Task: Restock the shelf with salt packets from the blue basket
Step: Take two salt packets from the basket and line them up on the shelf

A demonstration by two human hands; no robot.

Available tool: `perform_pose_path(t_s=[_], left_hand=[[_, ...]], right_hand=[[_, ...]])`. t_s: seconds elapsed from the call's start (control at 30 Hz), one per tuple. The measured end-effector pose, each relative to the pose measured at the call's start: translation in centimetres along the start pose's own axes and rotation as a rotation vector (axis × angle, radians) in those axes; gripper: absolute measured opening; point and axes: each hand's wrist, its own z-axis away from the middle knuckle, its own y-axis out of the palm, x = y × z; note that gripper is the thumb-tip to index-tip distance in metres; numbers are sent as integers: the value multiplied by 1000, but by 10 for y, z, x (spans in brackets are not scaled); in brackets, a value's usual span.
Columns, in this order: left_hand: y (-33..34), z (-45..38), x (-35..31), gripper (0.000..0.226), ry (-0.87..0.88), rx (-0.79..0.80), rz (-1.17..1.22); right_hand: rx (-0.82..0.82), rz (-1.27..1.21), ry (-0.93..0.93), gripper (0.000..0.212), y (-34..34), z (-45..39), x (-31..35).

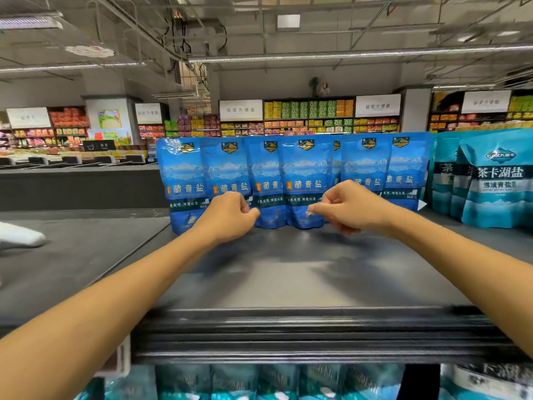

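Note:
Several blue salt packets [305,174] stand upright in a row at the back of the dark top shelf [288,272]. My left hand [230,216] is at the lower edge of the packets left of centre, with its curled fingers and thumb pinching one packet [268,197]. My right hand [350,209] is at the lower part of the centre packet, thumb and forefinger pinching its bottom. Both forearms stretch over the shelf's front edge. The blue basket is out of view.
Teal salt bags [490,183] of another brand stand on the same shelf at the right. More teal bags [259,382] fill the shelf below. A white object [20,235] lies on the grey surface to the left. Store aisles fill the background.

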Motion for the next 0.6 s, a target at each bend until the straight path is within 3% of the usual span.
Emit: perform_pose_path(t_s=[0.17,0.37,0.47,0.6], left_hand=[[-28,55,-9,20,81,-139,235],[-55,164,-3,14,165,-336,486],[-52,222,15,12,69,-475,608],[-33,301,56,13,-168,-511,670]], right_hand=[[-35,-499,25,31,2,67,50],[52,-903,-109,17,51,140,97],[117,-1114,-102,16,96,165,101],[191,-1196,-39,6,168,194,94]])
